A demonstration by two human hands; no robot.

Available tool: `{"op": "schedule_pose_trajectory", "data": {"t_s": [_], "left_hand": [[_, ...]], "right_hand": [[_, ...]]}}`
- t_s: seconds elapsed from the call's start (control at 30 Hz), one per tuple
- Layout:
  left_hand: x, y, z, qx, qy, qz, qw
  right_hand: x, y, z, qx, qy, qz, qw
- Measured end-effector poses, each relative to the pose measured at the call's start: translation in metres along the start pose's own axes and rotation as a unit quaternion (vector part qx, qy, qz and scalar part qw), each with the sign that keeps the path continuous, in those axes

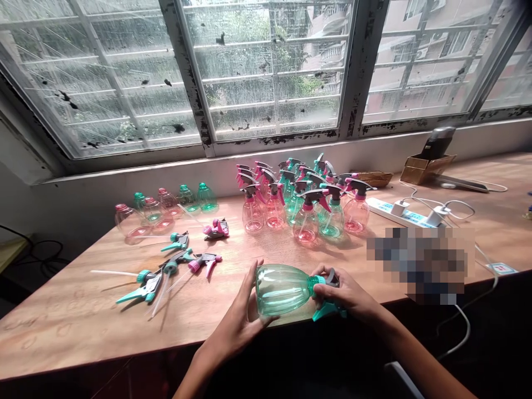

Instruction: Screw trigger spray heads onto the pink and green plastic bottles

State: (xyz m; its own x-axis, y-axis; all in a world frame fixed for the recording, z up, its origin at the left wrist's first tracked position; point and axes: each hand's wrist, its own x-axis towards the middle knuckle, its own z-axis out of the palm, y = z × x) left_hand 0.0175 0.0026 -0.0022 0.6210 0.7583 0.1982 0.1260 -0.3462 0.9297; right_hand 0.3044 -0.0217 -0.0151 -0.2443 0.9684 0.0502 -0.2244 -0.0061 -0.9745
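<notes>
I hold a clear green spray bottle (pixel 280 289) lying sideways over the table's near edge. My left hand (pixel 241 321) cups its rounded base, fingers wrapped round it. My right hand (pixel 347 293) grips the teal and grey trigger head (pixel 328 307) fitted at the bottle's neck. Loose trigger heads with dip tubes (pixel 166 271), teal and pink, lie on the wood to the left. Behind them stand bare bottles without heads (pixel 160 213), pink and green. A cluster of assembled spray bottles (pixel 305 205) stands at the back centre.
The wooden table (pixel 83 327) runs under a dirty barred window (pixel 266 72). A white power strip (pixel 405 216) with plugs and cables lies at the right, beside a blurred patch. A cardboard holder with a device (pixel 430 160) and a shallow basket (pixel 376 178) sit near the sill.
</notes>
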Motion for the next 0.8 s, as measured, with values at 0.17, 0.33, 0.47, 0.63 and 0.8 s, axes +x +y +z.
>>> {"op": "schedule_pose_trajectory", "data": {"t_s": [0.17, 0.33, 0.47, 0.63, 0.8], "left_hand": [[-0.0012, -0.002, 0.0007, 0.008, 0.004, -0.007, 1.0], [0.0013, 0.0042, -0.0006, 0.034, 0.01, -0.014, 0.999], [0.0006, 0.0035, 0.0, -0.001, 0.004, -0.002, 1.0], [-0.0019, 0.0, 0.0014, 0.009, 0.015, -0.008, 1.0], [0.0011, 0.0037, 0.0015, -0.023, 0.006, -0.016, 1.0]], "right_hand": [[-0.0004, 0.0001, 0.001, -0.003, 0.01, 0.011, 1.0], [-0.0003, -0.0009, 0.0023, -0.018, 0.007, 0.016, 1.0], [0.0004, -0.0001, 0.0007, -0.019, 0.015, 0.004, 1.0], [0.0006, 0.0012, 0.0001, -0.012, 0.019, -0.001, 1.0], [0.0003, 0.0002, 0.0019, -0.008, 0.017, 0.005, 1.0]]}}
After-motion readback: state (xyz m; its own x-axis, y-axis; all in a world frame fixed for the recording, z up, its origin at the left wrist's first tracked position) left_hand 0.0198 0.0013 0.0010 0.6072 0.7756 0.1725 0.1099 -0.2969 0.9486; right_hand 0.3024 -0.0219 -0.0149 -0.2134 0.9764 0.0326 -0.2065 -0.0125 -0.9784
